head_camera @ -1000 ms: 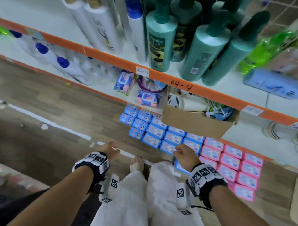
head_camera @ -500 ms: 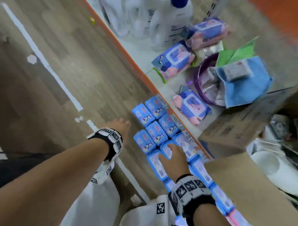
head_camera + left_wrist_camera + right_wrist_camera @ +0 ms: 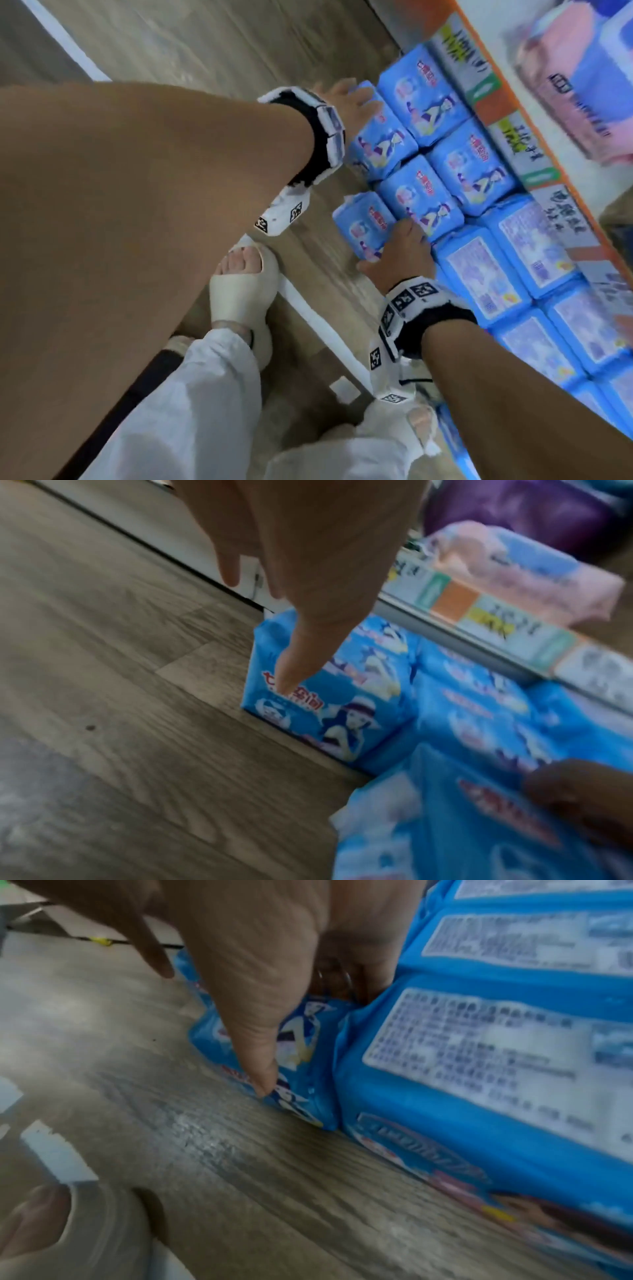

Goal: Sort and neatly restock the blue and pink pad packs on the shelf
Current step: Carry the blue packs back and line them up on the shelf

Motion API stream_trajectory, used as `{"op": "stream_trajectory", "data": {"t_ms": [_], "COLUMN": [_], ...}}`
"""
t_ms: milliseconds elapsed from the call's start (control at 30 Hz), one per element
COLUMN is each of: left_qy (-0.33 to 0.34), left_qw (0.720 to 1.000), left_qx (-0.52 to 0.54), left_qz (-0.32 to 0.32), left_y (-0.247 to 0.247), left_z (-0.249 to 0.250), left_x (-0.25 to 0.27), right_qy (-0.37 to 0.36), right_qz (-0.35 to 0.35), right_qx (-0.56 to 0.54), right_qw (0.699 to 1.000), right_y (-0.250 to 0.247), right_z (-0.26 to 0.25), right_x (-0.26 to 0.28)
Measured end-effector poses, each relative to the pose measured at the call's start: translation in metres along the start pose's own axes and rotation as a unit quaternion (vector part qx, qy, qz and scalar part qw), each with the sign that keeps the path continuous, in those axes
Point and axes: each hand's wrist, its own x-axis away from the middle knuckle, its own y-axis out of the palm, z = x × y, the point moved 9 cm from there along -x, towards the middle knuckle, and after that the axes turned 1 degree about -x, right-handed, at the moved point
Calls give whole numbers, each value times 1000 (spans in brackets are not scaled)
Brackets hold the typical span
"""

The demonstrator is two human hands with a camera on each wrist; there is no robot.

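Lying in rows on the wooden floor (image 3: pixel 212 48) beside the orange-edged shelf (image 3: pixel 548 161), the blue pad packs (image 3: pixel 428 195) were handled by both hands: the left hand (image 3: pixel 346 102) rested straight fingers on one pack, the right hand (image 3: pixel 400 253) gripped another between thumb and curled fingers.

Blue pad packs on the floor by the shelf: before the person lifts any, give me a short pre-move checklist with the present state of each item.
1. Right hand has hold of the near blue pack: ok, thumb and fingers curl round its end.
2. Left hand grips the far blue pack: not ok, straight fingers only touch it.
3. Blue packs face one way: not ok, label-side packs lie back up.
4. Pink packs in reach: cannot tell.
5. Shelf edge clear above: cannot tell.
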Motion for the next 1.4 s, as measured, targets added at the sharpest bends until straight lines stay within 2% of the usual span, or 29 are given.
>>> {"op": "stream_trajectory", "data": {"t_ms": [100,167,333,467,600,700,833,967,1067,1267,1400], "left_qy": [2,-21,-103,-96,-111,-131,-173,-184,-160,-51,22], "left_qw": [999,998,992,991,977,955,936,910,880,876,882], "left_qx": [-31,-19,41,62,137,211,274,337,409,390,329], "left_qz": [39,57,67,76,120,161,135,156,183,277,337], "left_y": [-1,3,28,23,-9,-43,-85,-154,-225,-412,-534], "left_z": [5,6,3,-18,-41,-38,-15,8,26,74,107], "left_x": [-8,-14,-10,13,70,132,213,291,341,447,516], "right_qy": [16,21,-37,-59,-54,-38,-57,-74,-68,-132,-187], "right_qz": [-17,-10,1,13,27,23,30,48,81,168,270], "right_qx": [11,-3,-92,-166,-260,-272,-230,-234,-242,-251,-235], "right_qw": [1000,1000,995,984,964,961,971,968,965,944,915], "right_y": [14,17,13,-3,-43,-86,-163,-248,-317,-464,-568], "right_z": [-2,1,7,7,11,15,11,8,12,12,19], "right_x": [-10,-17,-21,-7,34,74,140,223,293,442,537]}}
